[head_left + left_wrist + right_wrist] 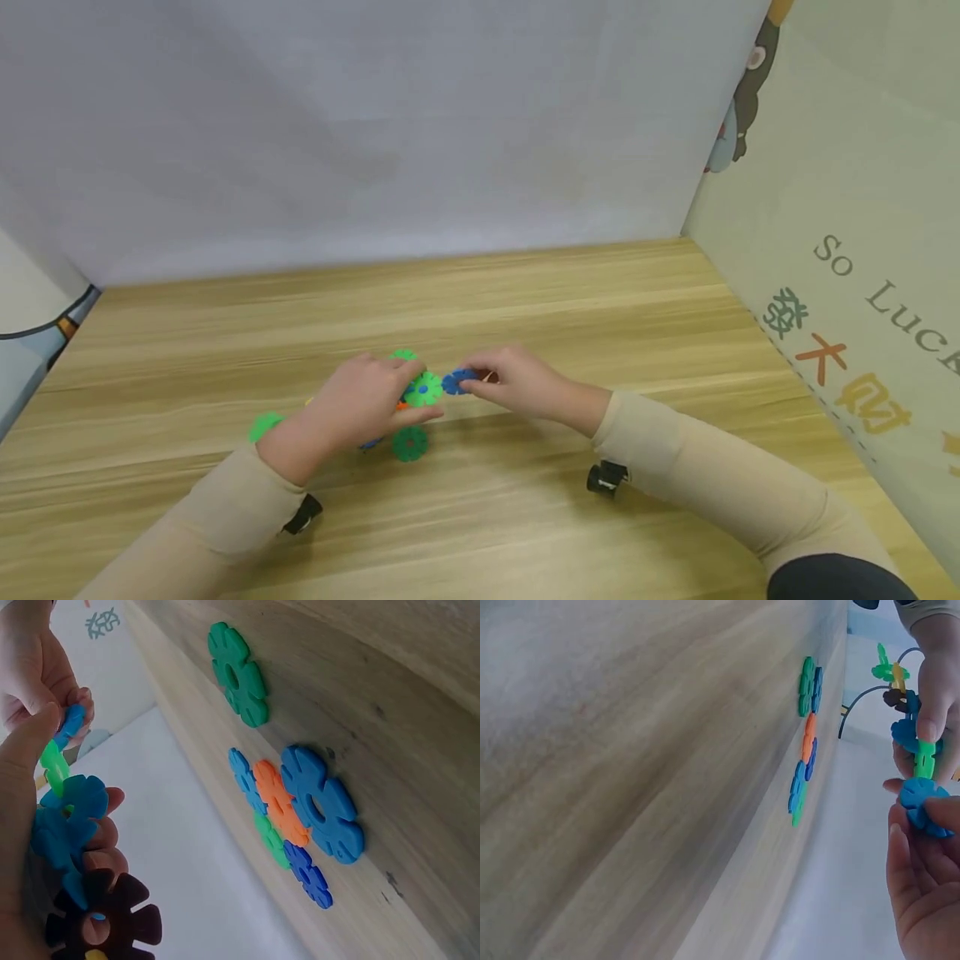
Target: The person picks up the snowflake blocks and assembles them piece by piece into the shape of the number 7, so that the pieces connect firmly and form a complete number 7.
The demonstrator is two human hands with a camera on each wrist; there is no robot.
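The right hand (525,385) pinches a blue snowflake disc (457,381) just right of frame centre, edge to edge with a light green disc (423,389) on the linked cluster (71,847) that the left hand (360,404) grips. If the slots meet off-angle, the disc will likely skid aside or the chain may twist apart. Loose discs (300,810) lie on the wooden table (525,508) beneath the left hand; a dropped piece could scatter them.
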